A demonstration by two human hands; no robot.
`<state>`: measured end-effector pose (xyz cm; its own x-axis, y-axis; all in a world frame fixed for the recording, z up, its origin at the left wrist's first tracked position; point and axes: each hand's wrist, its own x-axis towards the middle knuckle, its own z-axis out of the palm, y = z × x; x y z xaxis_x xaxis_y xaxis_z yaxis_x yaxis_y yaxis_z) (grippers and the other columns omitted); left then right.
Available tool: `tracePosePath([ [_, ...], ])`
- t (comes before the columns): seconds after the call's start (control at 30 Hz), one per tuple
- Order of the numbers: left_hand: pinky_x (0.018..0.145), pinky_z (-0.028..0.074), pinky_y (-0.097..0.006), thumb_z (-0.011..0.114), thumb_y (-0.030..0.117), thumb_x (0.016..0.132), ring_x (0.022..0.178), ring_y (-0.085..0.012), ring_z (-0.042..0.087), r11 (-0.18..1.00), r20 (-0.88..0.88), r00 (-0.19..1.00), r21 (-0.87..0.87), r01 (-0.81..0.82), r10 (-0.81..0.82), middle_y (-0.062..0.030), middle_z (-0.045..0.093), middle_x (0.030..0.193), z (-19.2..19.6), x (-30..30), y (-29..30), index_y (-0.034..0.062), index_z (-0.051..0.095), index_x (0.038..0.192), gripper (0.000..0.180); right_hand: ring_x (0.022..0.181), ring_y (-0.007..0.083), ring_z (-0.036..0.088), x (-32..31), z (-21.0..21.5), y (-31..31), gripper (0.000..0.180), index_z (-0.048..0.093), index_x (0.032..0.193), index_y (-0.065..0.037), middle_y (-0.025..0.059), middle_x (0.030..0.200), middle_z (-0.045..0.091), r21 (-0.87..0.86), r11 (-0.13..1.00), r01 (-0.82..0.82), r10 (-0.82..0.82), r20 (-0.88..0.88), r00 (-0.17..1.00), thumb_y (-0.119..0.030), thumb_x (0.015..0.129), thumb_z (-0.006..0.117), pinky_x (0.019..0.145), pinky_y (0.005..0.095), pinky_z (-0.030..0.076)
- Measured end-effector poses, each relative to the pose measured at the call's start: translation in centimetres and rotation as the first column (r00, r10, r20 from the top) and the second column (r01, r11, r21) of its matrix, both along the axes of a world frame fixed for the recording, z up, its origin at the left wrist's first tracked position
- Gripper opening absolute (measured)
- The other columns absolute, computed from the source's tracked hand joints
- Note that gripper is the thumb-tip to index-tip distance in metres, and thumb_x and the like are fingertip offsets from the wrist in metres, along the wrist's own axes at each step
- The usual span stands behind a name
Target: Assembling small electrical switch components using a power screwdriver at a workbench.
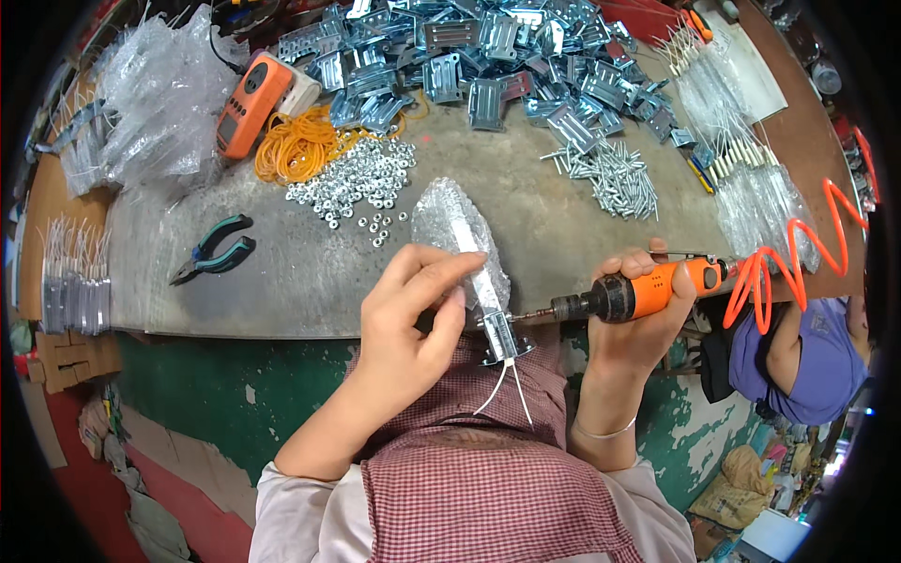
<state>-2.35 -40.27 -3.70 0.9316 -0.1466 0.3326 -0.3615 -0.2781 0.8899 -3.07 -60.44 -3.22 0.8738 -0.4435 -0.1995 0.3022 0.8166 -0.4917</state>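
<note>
My right hand [648, 319] is wrapped round an orange and black air screwdriver [648, 293], pointing left. Its bit meets the side of a shiny metal bracket [498, 336], where a small screw seems to sit. The bracket is around the near end of a white strip [483, 286] wrapped in clear bubble wrap [436, 220]. Two white wires [517, 389] hang from that end, over the table's front edge. My left hand [413, 305] has its fingertips closed on the strip just beyond the bracket; the thumb lies beside it.
Ahead lie heaped metal brackets [486, 98], nuts [357, 178], screws [624, 183] and orange rubber bands [296, 145]. Pliers [214, 251] and an orange meter [253, 103] lie left. Bubble-wrapped bundles [155, 103] flank the table. A red coiled hose [765, 286] trails right, near another person [807, 357].
</note>
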Motion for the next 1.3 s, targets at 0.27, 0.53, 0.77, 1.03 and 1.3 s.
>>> tracePosePath([
  [0.27, 0.064, 0.05, -0.026, 0.069, 0.011, 0.077, 0.083, -0.0159, 0.056, 0.998, -0.144, 0.988, -0.044, 0.048, -0.054, -0.0088, 0.051, 0.1, 0.0, -0.7, -1.0, 0.0083, 0.062, 0.112, 0.035, 0.07, 0.0152, 0.05, -0.1, 0.1, -0.7, 0.031, 0.045, 0.105, -0.006, 0.0039, 0.077, 0.047, 0.044, 0.999, 0.021, -0.022, 0.02, 1.0, -0.028, 0.086, 0.053, 0.077, 0.0339, 0.045],
  [0.53, 0.07, 0.047, -0.022, 0.063, 0.002, 0.08, 0.091, -0.0122, 0.05, 0.987, -0.233, 0.965, -0.129, 0.094, -0.122, -0.0052, 0.044, 0.102, -0.4, 0.0, -1.3, 0.0028, 0.06, 0.106, 0.026, 0.073, 0.0162, 0.052, -0.2, -0.3, -1.1, 0.03, 0.046, 0.106, -0.006, 0.0048, 0.078, 0.049, 0.083, 0.997, -0.007, 0.004, 0.036, 0.999, -0.027, 0.086, 0.054, 0.082, 0.0345, 0.044],
  [0.77, 0.068, 0.044, -0.019, 0.062, 0.001, 0.08, 0.091, -0.0103, 0.048, 0.988, -0.156, 0.982, -0.123, 0.092, -0.11, -0.0041, 0.045, 0.101, -1.4, 0.5, -1.9, 0.0037, 0.061, 0.108, 0.028, 0.074, 0.0162, 0.052, 0.1, -1.3, -1.2, 0.029, 0.048, 0.105, -0.005, 0.0048, 0.08, 0.051, 0.155, 0.987, -0.032, 0.026, 0.038, 0.999, -0.027, 0.086, 0.055, 0.082, 0.035, 0.045],
  [1.03, 0.072, 0.053, -0.026, 0.07, 0.005, 0.076, 0.091, -0.0158, 0.053, 0.979, -0.276, 0.961, -0.198, -0.044, -0.013, -0.0079, 0.049, 0.104, -0.1, -0.3, -2.0, 0.0059, 0.054, 0.12, 0.047, 0.074, 0.0152, 0.052, 0.5, -1.9, -0.7, 0.028, 0.048, 0.104, -0.005, 0.0036, 0.079, 0.05, 0.174, 0.984, -0.031, 0.029, 0.015, 0.999, -0.027, 0.086, 0.054, 0.081, 0.0339, 0.045],
  [1.3, 0.061, 0.047, -0.026, 0.068, -0.003, 0.073, 0.07, -0.0152, 0.06, 0.883, 0.054, 0.958, 0.376, -0.281, 0.282, -0.0063, 0.057, 0.076, -0.2, 2.7, 4.7, -0.0006, 0.061, 0.081, 0.012, 0.073, 0.0147, 0.053, 0.2, -2.3, -0.9, 0.027, 0.048, 0.104, -0.006, 0.0037, 0.079, 0.05, 0.142, 0.99, -0.017, 0.015, 0.018, 1.0, -0.027, 0.087, 0.052, 0.08, 0.0325, 0.046],
])
